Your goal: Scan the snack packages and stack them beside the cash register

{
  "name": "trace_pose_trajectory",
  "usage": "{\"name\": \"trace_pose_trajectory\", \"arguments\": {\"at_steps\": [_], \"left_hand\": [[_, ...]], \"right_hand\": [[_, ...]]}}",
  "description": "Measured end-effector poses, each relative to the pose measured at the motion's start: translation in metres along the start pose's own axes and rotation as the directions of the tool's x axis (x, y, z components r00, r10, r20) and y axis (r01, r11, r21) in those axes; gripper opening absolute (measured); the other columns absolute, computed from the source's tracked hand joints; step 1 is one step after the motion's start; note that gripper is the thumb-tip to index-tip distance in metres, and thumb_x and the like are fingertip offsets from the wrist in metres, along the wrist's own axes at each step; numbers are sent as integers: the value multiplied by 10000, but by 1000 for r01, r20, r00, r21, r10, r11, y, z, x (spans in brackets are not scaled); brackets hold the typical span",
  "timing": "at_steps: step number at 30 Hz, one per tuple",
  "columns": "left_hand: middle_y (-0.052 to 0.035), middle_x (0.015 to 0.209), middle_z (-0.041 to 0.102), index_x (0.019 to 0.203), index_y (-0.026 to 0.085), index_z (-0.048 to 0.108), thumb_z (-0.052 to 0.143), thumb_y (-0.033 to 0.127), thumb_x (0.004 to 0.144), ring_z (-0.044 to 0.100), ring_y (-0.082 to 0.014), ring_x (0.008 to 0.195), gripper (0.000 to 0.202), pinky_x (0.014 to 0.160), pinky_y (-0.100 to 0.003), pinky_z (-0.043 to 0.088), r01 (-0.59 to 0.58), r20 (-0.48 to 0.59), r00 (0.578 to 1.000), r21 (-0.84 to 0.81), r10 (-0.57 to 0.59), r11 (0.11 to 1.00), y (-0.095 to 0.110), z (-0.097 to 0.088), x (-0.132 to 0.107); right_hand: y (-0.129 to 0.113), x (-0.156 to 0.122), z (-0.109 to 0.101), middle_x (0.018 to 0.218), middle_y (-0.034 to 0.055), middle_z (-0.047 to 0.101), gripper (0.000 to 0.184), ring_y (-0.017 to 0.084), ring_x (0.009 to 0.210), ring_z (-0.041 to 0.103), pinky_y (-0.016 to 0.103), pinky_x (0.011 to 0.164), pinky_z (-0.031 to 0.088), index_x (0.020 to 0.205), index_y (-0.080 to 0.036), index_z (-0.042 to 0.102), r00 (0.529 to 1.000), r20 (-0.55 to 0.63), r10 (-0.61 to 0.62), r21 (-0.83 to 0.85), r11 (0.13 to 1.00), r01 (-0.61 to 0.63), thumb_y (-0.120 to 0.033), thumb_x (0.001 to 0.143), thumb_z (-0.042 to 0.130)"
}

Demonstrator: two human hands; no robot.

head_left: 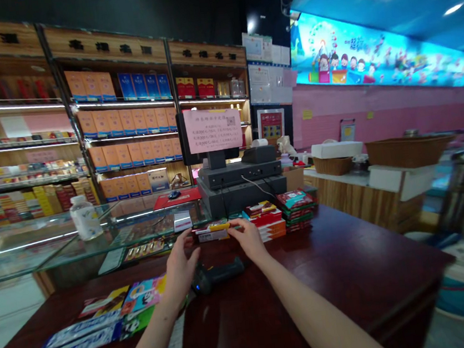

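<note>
My left hand (180,269) and my right hand (250,240) reach over a dark red wooden counter (342,256). Their fingertips meet the two ends of a small red and yellow pack (212,232), which they hold between them. Just below my hands lies a black handheld barcode scanner (218,275). Stacks of red and green packs (297,208) stand to the right of my right hand. Flat printed packets (83,336) lie on the counter below my left wrist.
A glass display case (55,241) with a water bottle (85,217) on top runs along the left. Behind the pack stands a black till with a screen (218,164) bearing a pink notice. Shelves of boxed goods (125,122) fill the back wall. Wicker baskets (334,165) stand on the right.
</note>
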State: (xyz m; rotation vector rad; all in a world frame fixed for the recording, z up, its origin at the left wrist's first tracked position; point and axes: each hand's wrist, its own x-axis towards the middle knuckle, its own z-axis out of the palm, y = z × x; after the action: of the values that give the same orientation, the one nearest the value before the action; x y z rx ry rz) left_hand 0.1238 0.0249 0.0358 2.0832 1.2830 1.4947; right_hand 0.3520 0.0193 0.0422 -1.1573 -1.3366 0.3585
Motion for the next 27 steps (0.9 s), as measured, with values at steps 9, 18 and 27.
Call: {"name": "trace_pose_trajectory", "arguments": {"at_steps": [9, 18, 27], "left_hand": [[-74, 1224, 697, 1264, 244, 544, 624, 296, 808, 653, -227, 1173, 466, 1019, -402, 501, -54, 8, 998, -88, 55, 995, 30, 35, 4], [-67, 1139, 720, 1119, 238, 598, 555, 351, 910, 670, -233, 1085, 241, 986, -422, 497, -93, -40, 995, -148, 88, 985, 64, 74, 17], [-50, 1093, 739, 1019, 246, 637, 571, 277, 907, 649, -263, 1067, 134, 974, -460, 459, -120, -103, 987, 53, 125, 991, 85, 117, 33]], "right_hand": [[16, 1, -26, 1017, 74, 790, 273, 260, 930, 734, 405, 908, 561, 989, -206, 787, 995, -82, 59, 15, 998, -58, -279, 758, 661], [33, 5, -59, 1150, 118, 762, 414, 291, 1086, 713, 470, 1018, 530, 1127, -185, 749, 977, -199, 76, 252, 967, -24, -335, 747, 683], [55, 21, -96, 1211, 105, 741, 469, 272, 1185, 674, 463, 1082, 487, 1228, -200, 700, 952, -300, 59, 185, 983, -2, -258, 766, 647]]}}
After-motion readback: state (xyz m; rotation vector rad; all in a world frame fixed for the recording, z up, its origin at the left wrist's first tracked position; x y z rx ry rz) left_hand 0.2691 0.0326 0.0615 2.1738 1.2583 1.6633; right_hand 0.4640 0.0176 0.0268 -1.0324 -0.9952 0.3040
